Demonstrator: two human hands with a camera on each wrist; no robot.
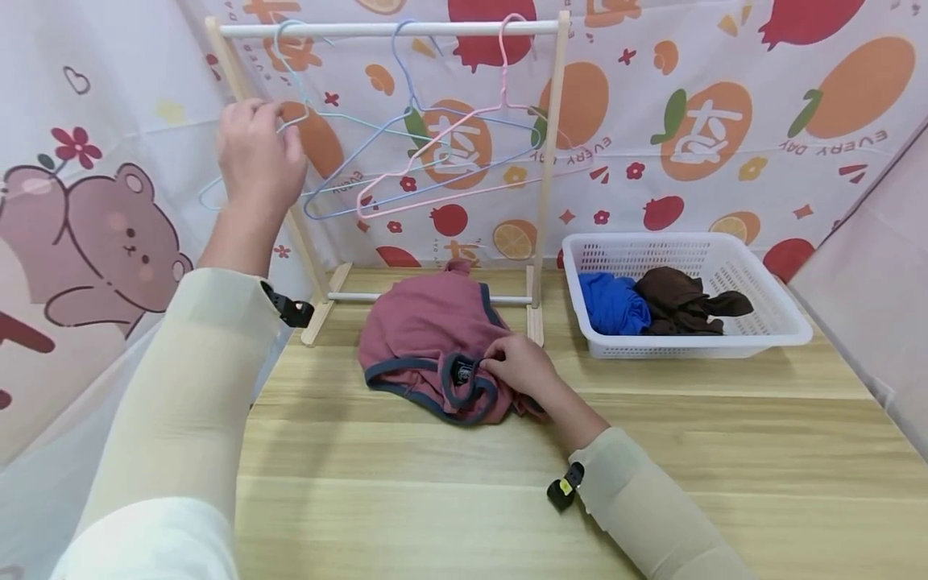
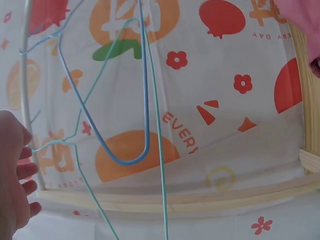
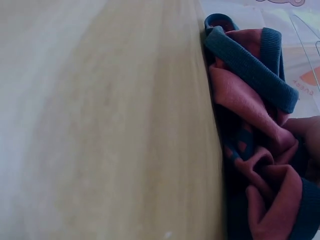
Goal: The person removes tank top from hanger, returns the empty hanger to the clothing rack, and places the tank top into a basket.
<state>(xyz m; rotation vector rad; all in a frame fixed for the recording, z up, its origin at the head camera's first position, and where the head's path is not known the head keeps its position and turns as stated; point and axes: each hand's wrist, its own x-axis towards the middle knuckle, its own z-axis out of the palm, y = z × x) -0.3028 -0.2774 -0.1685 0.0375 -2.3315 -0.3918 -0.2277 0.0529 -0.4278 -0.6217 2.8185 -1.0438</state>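
A dusty-red shirt [image 1: 435, 322] with dark blue-grey trim lies crumpled on the table, its label showing inside the collar. My right hand [image 1: 524, 366] pinches the shirt near the collar. In the right wrist view, folds of the shirt [image 3: 260, 95] partly hide that hand. My left hand [image 1: 261, 153] is raised beside the teal hanger [image 1: 348, 119], its fingers loosely bent; the left wrist view shows the fingertips near the hanger's neck, with no grip visible. A blue hanger [image 1: 362, 145] and a pink hanger [image 1: 435, 141] hang further right on the rail.
The hangers share a wooden rack with a white rail [image 1: 464, 29], standing at the back of the table [image 1: 435, 499]. At the right, a white basket [image 1: 696, 346] holds a blue cloth [image 1: 612, 304] and a dark brown cloth [image 1: 674, 298]. A printed curtain [image 1: 725, 209] covers the wall behind.
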